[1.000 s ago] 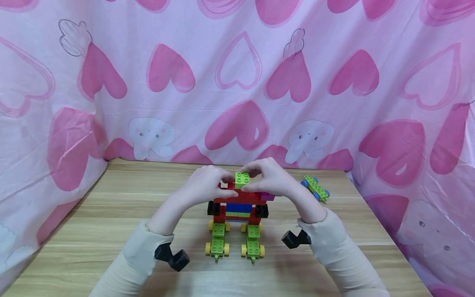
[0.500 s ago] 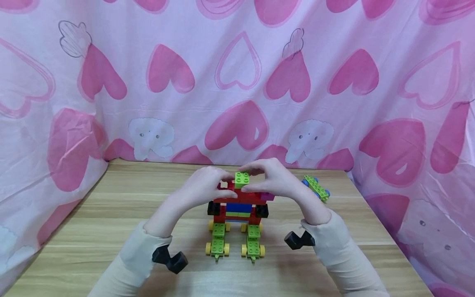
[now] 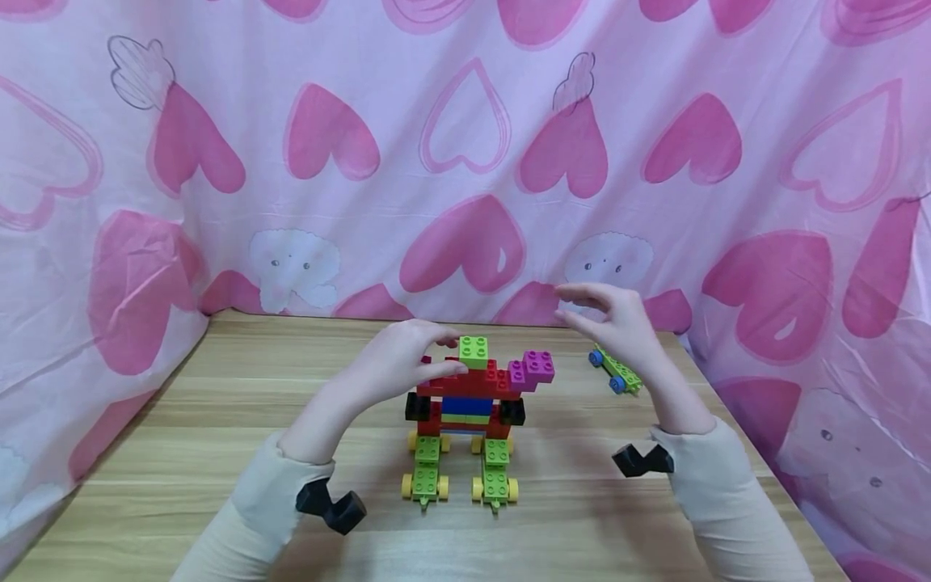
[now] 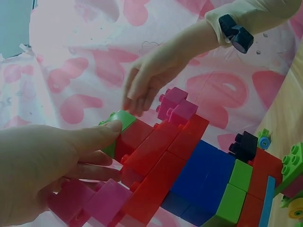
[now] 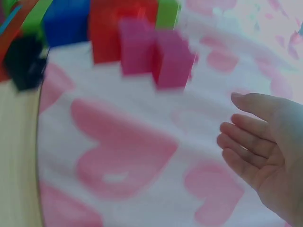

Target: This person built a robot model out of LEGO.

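A robot-like figure of building blocks (image 3: 465, 407) stands upright on the table, with a red and blue body, black side bricks and yellow-wheeled green feet. Its top is a lime green brick (image 3: 473, 352). My left hand (image 3: 393, 360) holds the figure at its head from the left; in the left wrist view the thumb (image 4: 111, 130) lies against the green brick, and the other fingers are partly hidden behind. My right hand (image 3: 618, 323) is in the air to the right, apart from the figure, fingers spread from the thumb and holding nothing. Magenta bricks (image 3: 537, 368) form the figure's arm on that side.
A green wheeled base (image 3: 614, 372) with blue wheels lies at the table's back right, below my right hand. A pink heart-patterned cloth (image 3: 465, 162) hangs around the wooden table (image 3: 254, 388) at the back and sides.
My right hand has let go of the figure's head and moved right and up, uncovering the magenta arm. My left hand has barely moved, and the figure stands where it was.
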`<state>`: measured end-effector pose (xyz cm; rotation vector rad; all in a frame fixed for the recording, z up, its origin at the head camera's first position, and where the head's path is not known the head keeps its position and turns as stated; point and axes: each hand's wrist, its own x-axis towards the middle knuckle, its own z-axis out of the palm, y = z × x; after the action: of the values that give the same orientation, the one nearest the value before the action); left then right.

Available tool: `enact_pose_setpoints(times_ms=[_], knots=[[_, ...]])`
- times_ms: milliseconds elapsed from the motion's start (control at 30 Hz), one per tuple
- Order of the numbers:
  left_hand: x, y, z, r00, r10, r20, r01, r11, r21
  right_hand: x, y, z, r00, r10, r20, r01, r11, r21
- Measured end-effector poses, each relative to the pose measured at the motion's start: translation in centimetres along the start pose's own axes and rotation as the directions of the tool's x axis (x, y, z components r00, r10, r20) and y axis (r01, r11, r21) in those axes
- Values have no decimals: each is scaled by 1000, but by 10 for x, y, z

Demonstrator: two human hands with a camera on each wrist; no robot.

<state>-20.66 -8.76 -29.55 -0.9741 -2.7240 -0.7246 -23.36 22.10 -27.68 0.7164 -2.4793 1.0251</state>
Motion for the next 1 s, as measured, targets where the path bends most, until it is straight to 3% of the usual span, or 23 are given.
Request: enact_pose_setpoints(times_ms=[200,500,833,1000], knots=[[0,-2,1,1000,7,4,-7,1000,-6,-14,42,-5,982,168,-81,-170,985,-16],[-1,-4,1,1000,4,15,-3,999,-35,-33,115,1,922,344,-181,-357,933,-43],[-1,-4,3,1000,-1,16,1,1000,-28,-53,175,6,856,497,-144,-511,855,-85],[0,-4,4,1000,-3,18,4,1000,-25,-61,197,9,823,563,-69,-567,823,-44]])
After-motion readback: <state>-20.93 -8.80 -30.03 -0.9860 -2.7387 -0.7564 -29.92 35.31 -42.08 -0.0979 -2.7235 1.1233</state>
